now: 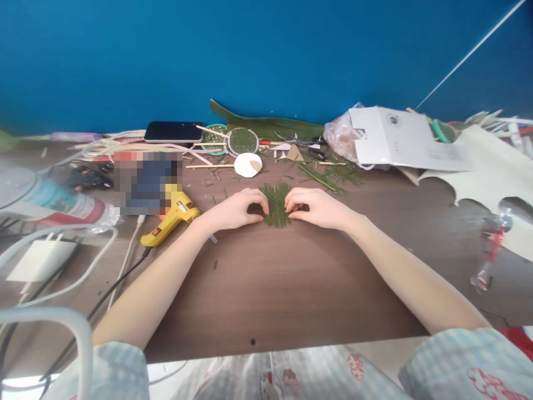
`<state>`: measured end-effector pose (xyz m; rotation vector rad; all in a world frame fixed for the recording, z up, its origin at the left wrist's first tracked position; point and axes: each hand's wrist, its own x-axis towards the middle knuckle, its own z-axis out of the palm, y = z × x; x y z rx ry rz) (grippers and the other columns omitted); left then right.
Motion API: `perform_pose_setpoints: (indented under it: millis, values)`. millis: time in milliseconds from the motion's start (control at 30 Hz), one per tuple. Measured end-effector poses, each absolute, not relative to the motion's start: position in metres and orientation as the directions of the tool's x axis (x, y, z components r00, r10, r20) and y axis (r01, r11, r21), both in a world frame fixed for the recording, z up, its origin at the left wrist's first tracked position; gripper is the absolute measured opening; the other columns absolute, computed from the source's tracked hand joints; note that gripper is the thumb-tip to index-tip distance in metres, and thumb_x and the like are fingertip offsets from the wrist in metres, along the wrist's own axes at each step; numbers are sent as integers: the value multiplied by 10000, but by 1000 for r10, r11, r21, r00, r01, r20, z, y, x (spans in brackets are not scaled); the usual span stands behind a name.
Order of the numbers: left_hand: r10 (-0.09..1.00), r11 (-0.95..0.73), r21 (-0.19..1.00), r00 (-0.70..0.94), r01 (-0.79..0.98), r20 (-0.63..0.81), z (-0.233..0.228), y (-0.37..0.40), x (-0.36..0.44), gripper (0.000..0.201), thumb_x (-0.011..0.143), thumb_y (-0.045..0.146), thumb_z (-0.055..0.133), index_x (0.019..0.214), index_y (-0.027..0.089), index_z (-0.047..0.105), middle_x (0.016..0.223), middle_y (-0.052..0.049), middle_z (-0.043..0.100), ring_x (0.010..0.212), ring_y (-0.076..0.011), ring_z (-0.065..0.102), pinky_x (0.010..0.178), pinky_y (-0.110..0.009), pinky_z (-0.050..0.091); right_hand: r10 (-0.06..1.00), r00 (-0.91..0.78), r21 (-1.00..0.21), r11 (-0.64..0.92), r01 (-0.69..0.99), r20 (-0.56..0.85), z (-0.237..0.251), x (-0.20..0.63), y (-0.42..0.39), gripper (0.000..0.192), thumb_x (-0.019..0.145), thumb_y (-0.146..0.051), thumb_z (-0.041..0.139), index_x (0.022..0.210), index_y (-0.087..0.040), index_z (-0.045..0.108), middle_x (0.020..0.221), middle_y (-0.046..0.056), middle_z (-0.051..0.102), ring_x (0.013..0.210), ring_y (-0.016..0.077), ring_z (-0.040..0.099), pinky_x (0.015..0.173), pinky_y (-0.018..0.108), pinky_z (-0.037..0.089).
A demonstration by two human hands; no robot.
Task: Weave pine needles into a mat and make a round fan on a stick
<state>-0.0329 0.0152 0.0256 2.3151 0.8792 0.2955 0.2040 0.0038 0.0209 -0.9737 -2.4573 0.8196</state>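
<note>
Between my two hands is a small woven mat of green leaf strips (277,205), its strip ends sticking out unevenly around the edge. My left hand (245,206) pinches its left side between thumb and fingers. On the opposite side, my right hand (310,206) has thumb and fingers closed on the right edge. Just behind the mat lies a white paper disc on a stick (246,165). Farther back rests a round fan with a green woven face (243,141). Scissors (314,151) lie among leaf scraps to the right of it.
A yellow glue gun (170,216) with a black cord lies left of my left forearm. Long green leaves (275,129) and a phone (174,131) lie along the blue wall. White cut card (491,166) and a flattened white box (408,139) sit at the right. A white charger (41,258) is at left.
</note>
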Motion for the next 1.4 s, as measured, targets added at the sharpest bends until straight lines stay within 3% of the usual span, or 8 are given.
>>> perform_pose_setpoints:
  millis: [300, 567, 767, 933, 1167, 1400]
  values:
    - [672, -595, 604, 740, 530, 13, 27, 11, -29, 78, 776, 205, 524, 793, 181, 597, 895, -23, 578, 909, -167, 519, 874, -300, 385, 722, -683, -619, 588, 521, 111, 22, 202, 2, 81, 786, -167, 554, 709, -183, 574, 885, 39, 590, 742, 142, 538, 669, 280, 419]
    - [706, -651, 449, 705, 612, 63, 29, 2, -16, 90, 788, 235, 531, 759, 176, 593, 825, -27, 589, 834, -185, 499, 786, -307, 391, 721, -687, -548, 610, 572, 85, 24, 196, -1, 108, 793, -200, 569, 695, -182, 525, 833, 29, 540, 733, 148, 507, 664, 273, 387]
    - [669, -620, 557, 744, 552, 7, 34, 8, -25, 70, 770, 203, 543, 807, 183, 598, 897, -21, 614, 903, -173, 526, 860, -301, 383, 729, -681, -547, 600, 583, 74, 26, 195, -2, 127, 789, -177, 566, 685, -183, 494, 811, 21, 511, 723, 142, 494, 638, 258, 373]
    - [697, -591, 541, 717, 599, -33, 34, 7, -25, 131, 723, 261, 607, 829, 189, 580, 913, -22, 599, 924, -198, 514, 874, -338, 376, 727, -682, -549, 603, 579, 79, 26, 195, -3, 128, 784, -165, 560, 678, -183, 490, 820, 24, 509, 717, 141, 492, 634, 260, 372]
    - [692, -609, 547, 722, 574, 13, 31, 7, -23, 141, 813, 188, 443, 791, 183, 581, 893, -28, 610, 889, -175, 519, 874, -325, 377, 731, -678, -557, 596, 578, 79, 25, 195, -3, 128, 782, -152, 548, 672, -181, 491, 825, 24, 509, 721, 141, 499, 644, 265, 376]
    - [671, -567, 595, 739, 570, -68, 33, 10, -30, 165, 719, 225, 578, 881, 189, 580, 989, -31, 588, 1005, -201, 492, 909, -328, 377, 735, -674, -556, 591, 584, 75, 26, 195, -4, 127, 771, -135, 546, 666, -178, 491, 837, 26, 510, 723, 138, 501, 651, 261, 379]
